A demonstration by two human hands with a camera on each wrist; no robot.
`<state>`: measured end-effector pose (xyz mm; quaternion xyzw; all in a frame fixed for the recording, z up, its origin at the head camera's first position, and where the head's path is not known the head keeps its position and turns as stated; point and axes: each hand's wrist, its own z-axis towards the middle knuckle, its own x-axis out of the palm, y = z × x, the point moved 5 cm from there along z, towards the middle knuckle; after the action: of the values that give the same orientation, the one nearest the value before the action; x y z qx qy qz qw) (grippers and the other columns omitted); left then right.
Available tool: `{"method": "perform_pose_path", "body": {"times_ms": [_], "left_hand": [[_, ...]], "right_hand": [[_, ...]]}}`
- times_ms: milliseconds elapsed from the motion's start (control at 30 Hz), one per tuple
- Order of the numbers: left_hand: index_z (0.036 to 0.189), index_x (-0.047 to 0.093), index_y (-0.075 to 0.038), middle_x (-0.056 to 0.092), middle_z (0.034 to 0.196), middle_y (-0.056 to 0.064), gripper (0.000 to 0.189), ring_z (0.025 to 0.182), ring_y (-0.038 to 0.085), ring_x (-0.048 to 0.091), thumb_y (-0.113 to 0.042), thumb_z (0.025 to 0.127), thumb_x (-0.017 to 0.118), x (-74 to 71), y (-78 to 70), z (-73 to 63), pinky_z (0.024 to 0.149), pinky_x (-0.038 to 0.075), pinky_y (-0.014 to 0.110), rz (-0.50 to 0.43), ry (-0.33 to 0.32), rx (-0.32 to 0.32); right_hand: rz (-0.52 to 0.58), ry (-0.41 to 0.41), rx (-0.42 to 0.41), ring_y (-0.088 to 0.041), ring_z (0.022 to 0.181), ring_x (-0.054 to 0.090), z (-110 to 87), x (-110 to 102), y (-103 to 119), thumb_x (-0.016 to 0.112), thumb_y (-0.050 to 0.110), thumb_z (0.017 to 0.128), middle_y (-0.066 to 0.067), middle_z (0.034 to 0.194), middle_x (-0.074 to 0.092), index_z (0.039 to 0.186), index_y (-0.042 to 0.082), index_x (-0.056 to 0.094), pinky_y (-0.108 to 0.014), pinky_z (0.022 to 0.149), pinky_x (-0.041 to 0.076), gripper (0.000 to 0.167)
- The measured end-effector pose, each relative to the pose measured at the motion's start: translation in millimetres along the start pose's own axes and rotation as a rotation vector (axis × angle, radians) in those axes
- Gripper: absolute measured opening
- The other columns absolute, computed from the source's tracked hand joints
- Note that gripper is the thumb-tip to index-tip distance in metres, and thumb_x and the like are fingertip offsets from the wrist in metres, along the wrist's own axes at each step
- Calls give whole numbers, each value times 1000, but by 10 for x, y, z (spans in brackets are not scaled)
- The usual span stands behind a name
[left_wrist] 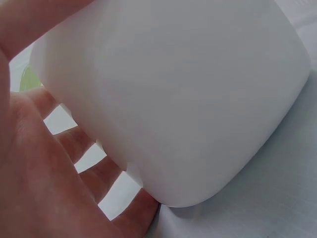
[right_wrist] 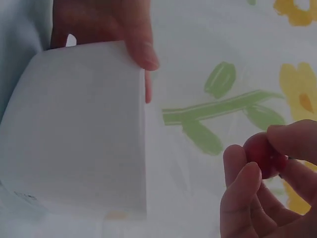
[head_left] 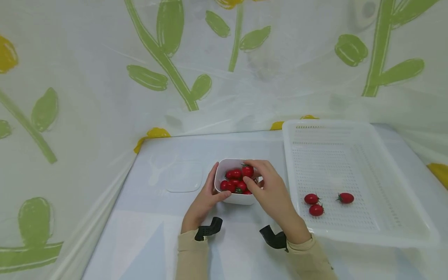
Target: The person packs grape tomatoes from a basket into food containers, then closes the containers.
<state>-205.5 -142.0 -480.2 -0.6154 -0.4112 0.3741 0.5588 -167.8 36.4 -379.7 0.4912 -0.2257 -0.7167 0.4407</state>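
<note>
A square white container (head_left: 239,199) stands on the table with several red cherry tomatoes (head_left: 231,185) inside. My left hand (head_left: 204,200) grips it, thumb over the near rim and fingers along the left side; the left wrist view shows those fingers spread against the container wall (left_wrist: 188,109). Above the container's right part, my right hand (head_left: 273,190) pinches one cherry tomato (head_left: 247,171) between thumb and fingers. In the right wrist view this tomato (right_wrist: 265,154) sits at the fingertips, higher than the container's rim.
To the right lies a large white perforated basket (head_left: 385,238) with three cherry tomatoes (head_left: 316,210) in its near part. A clear, rounded-square lid (head_left: 184,177) rests left of the container. Behind the table hangs a white curtain (head_left: 297,77) with printed green stems and leaves.
</note>
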Motion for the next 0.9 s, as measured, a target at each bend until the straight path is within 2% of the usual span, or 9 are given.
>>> {"method": "perform_pose_path", "body": {"times_ms": [167,400,633,900], "left_hand": [[136,12,-51,16,142,-21,82,130,20,20,-22,81,65,-47,144,63,97,29,51,12,-12,8],[137,11,-48,14,143,-19,82,130,20,21,-22,82,65,-47,134,55,97,30,49,14,-6,23],[139,10,-45,13,143,-20,83,131,19,21,-19,82,65,-48,111,45,97,30,47,2,-11,37],[139,10,-43,10,144,-19,83,131,21,19,-18,82,65,-39,119,62,98,29,48,2,-2,36]], "right_hand": [[-94,1,2,-7,79,47,-6,94,-24,65,13,80,5,109,49,120,21,54,-21,58,46,42],[-131,32,12,-9,80,49,-12,178,-72,64,14,81,4,108,49,121,21,53,-20,59,47,42],[-190,48,53,-9,74,46,-4,239,-154,63,14,79,3,97,49,115,21,51,-21,56,45,38],[-271,86,133,-16,86,53,-30,289,-226,67,18,78,-1,105,51,113,17,54,-34,68,52,37]]}}
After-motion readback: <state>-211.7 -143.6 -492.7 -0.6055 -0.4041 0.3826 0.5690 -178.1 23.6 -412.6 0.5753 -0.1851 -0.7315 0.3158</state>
